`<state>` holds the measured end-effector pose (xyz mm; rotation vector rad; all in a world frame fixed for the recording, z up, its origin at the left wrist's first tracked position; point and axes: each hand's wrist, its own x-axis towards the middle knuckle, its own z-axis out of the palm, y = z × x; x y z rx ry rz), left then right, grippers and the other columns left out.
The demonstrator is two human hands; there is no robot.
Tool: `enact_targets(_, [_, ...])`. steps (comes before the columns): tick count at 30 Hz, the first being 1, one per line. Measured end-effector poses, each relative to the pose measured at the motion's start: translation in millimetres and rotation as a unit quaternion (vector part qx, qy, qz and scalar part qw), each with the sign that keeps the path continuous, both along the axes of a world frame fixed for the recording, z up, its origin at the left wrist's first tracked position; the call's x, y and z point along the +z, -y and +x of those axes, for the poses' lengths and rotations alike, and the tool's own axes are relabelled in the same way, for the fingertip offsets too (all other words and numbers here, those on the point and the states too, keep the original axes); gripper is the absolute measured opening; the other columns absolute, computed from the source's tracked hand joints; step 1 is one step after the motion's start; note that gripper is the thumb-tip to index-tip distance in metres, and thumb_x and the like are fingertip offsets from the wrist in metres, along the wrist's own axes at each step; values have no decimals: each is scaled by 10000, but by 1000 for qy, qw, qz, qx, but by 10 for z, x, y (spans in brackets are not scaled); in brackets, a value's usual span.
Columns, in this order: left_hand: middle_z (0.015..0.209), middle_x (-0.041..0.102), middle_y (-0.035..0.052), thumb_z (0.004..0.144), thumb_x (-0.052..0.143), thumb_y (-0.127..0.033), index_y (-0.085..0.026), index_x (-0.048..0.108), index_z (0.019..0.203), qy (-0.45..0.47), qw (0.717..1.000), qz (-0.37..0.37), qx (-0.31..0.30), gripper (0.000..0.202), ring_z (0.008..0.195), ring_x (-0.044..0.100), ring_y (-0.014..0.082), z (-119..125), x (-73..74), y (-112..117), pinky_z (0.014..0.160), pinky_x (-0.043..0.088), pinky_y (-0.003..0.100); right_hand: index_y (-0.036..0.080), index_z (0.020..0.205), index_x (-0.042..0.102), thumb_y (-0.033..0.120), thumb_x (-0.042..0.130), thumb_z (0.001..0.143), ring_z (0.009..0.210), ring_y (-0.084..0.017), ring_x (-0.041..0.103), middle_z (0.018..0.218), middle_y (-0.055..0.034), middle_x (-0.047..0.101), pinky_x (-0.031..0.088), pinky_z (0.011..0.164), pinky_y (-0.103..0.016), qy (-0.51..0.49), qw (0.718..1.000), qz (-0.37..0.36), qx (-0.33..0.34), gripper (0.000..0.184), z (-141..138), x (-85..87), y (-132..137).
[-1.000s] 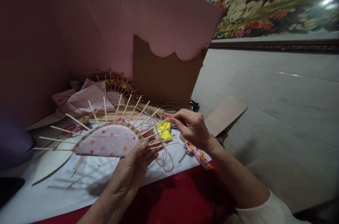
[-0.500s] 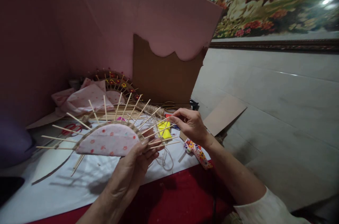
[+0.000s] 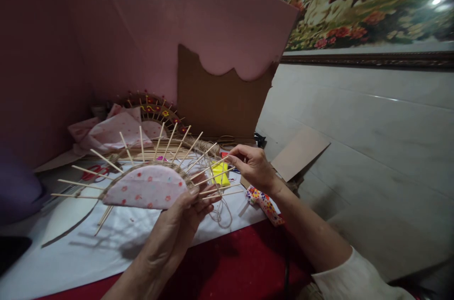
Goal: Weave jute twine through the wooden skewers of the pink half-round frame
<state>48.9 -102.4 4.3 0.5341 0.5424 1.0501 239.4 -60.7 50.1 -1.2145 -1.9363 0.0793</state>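
Observation:
My left hand (image 3: 186, 212) grips the right end of a half-round piece covered in pink floral fabric (image 3: 145, 189), holding it above the table. Thin wooden sticks (image 3: 170, 141) fan out from its curved edge, with twine (image 3: 182, 174) woven along their base. At the right side, my right hand (image 3: 251, 165) has thumb and forefinger pinched together at the tip of one stick. Whether a strand of twine is also in that pinch cannot be made out. Loose twine (image 3: 223, 219) hangs in loops below the sticks.
Behind lie folded pink fabric (image 3: 113, 127), red-handled scissors (image 3: 95, 172), a twine roll (image 3: 204, 146) and a decorated fan-shaped piece (image 3: 152, 106). A yellow packet (image 3: 220, 173) and a floral cloth item (image 3: 264, 205) are near my right arm. Brown cardboard (image 3: 220, 106) stands at the back.
The half-round piece has shifted very slightly to the right, its left sticks rising a little. Both hands keep nearly the same hold.

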Motion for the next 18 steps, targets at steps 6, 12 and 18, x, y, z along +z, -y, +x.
enact_targets(6, [973, 712, 115, 818, 519, -222, -122, 521, 1160, 0, 1000, 5, -23, 356, 848, 666, 190, -7, -1, 10, 768, 462, 284, 172, 747, 635, 220, 563, 824, 593, -106, 518, 678, -7, 627, 349, 536, -215, -2, 1000, -11, 26, 115, -51, -57, -64])
enact_targets(12, [1039, 689, 147, 831, 497, -220, -103, 458, 1240, -15, 999, 6, -32, 428, 867, 659, 198, -13, 5, 22, 786, 448, 298, 172, 740, 630, 243, 563, 820, 597, -107, 520, 679, -1, 619, 357, 542, -211, -40, 997, -43, 48, 126, -131, -127, -116])
enact_targets(18, [952, 714, 128, 830, 506, -221, -118, 451, 1265, 14, 999, 10, -42, 451, 860, 661, 203, -18, -2, 23, 779, 450, 299, 170, 722, 617, 232, 562, 803, 603, -106, 518, 674, 5, 602, 373, 545, -207, -103, 989, -80, 70, 117, -215, -172, -162])
